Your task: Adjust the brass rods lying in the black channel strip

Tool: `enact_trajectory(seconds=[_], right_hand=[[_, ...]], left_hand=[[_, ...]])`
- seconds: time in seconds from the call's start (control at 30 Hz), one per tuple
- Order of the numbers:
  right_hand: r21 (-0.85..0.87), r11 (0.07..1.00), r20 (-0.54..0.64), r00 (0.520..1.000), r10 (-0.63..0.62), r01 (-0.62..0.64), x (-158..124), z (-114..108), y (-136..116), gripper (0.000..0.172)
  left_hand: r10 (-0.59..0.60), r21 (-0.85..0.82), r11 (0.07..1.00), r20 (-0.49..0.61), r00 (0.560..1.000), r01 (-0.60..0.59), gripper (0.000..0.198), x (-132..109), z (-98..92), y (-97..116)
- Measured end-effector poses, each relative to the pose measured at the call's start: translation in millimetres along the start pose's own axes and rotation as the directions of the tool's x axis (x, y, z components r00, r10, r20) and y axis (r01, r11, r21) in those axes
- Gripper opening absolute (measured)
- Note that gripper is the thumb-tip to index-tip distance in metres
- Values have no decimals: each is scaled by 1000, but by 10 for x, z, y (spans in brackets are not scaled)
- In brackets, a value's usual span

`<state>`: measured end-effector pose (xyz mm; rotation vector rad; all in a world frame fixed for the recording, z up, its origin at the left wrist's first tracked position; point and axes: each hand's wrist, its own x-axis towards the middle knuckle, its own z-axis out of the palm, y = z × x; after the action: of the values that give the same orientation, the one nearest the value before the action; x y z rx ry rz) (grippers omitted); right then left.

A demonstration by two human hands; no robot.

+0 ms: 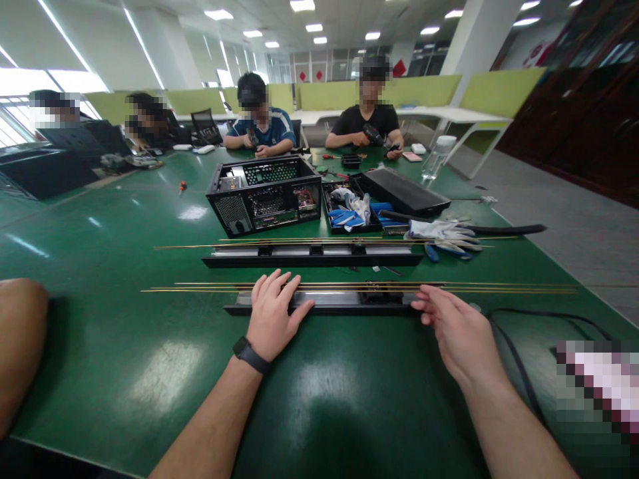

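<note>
A long black rail with a silvery channel [327, 299] lies crosswise in front of me. Thin brass-coloured rods [519, 289] run along its far edge and stick out past both ends. My left hand [277, 306], with a dark watch on the wrist, rests over the left part of the rail, fingers spread across the rods. At the rail's right end is my right hand [456, 326], its fingers loosely bent and slightly apart, the tips close to the rods and rail end. Whether those tips touch the rods I cannot tell. A dark block [382, 293] sits in the channel between my hands.
Behind lies a second rail [299, 259] with more rods. Beyond it stand an open computer case [264, 196], a tray with gloves [352, 209], another glove [444, 236] and a black panel [399, 189]. A cable [519, 359] curves at right. Several people sit around the table.
</note>
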<state>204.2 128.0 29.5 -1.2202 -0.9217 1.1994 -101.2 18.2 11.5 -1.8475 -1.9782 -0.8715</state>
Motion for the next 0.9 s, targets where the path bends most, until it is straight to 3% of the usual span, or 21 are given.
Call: enact_trajectory(seconds=[0.17, 0.37, 0.53, 0.73, 0.9], right_hand=[[69, 998, -81, 997, 9, -4, 17, -10, -25, 33], [70, 997, -5, 1000, 28, -28, 2, -4, -22, 36], [73, 997, -65, 998, 5, 0, 4, -3, -29, 36], [41, 999, 19, 999, 34, -34, 0, -9, -24, 38], [58, 998, -34, 999, 20, -18, -3, -5, -7, 36]], left_hand=[[2, -4, 1000, 1, 1000, -2, 46, -3, 7, -10], [-2, -6, 1000, -2, 1000, 2, 46, -11, 15, -16], [2, -8, 1000, 1, 1000, -2, 45, 0, 2, -5], [-1, -6, 1000, 2, 1000, 1, 46, 5, -8, 3], [-3, -3, 1000, 9, 1000, 3, 46, 1, -7, -4]])
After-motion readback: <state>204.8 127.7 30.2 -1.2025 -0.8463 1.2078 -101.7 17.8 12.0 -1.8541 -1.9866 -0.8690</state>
